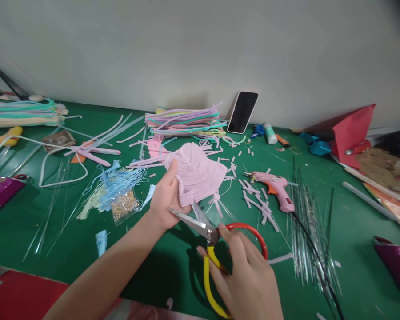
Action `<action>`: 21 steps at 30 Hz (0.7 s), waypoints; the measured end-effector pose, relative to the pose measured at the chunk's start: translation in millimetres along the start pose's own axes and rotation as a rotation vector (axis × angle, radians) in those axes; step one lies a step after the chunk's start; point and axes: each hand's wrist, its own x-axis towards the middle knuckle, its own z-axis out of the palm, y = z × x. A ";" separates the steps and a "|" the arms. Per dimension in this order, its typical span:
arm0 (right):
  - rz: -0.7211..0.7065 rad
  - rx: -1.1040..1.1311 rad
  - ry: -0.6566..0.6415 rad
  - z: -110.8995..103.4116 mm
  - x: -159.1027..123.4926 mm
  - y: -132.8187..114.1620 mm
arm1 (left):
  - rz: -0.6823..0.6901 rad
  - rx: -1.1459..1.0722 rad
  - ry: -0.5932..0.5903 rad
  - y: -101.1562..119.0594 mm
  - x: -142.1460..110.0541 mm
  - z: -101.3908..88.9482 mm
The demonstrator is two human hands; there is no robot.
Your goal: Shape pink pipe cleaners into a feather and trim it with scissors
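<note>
My left hand (165, 195) grips a pink leaf-shaped piece made of pipe cleaners (203, 173), thumb on top and the other fingers hidden beneath it. In my right hand (246, 271) is a pair of scissors (208, 231) with one red and one yellow handle loop. Its blades are spread apart, their tips near the lower edge of the pink piece and close to my left palm. Short pink pipe cleaner offcuts (262, 206) lie scattered on the green table to the right of the piece.
A pink glue gun (276, 186) lies at right beside clear thin sticks (315, 240). Pipe cleaner bundles (186, 120) and a phone (243, 112) line the wall. Blue tassels (123, 182) and a bag of gold beads (124, 204) sit at left. A purple box (3, 193) is further left.
</note>
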 end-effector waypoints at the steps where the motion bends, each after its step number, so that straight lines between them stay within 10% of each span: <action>1: 0.013 0.019 -0.004 0.5 -0.2 -1.8 | -0.017 -0.004 0.018 0.4 -0.3 2.1; 21: 0.139 0.085 0.026 8.3 2.0 -21.6 | -0.017 -0.073 0.036 4.8 -2.4 5.3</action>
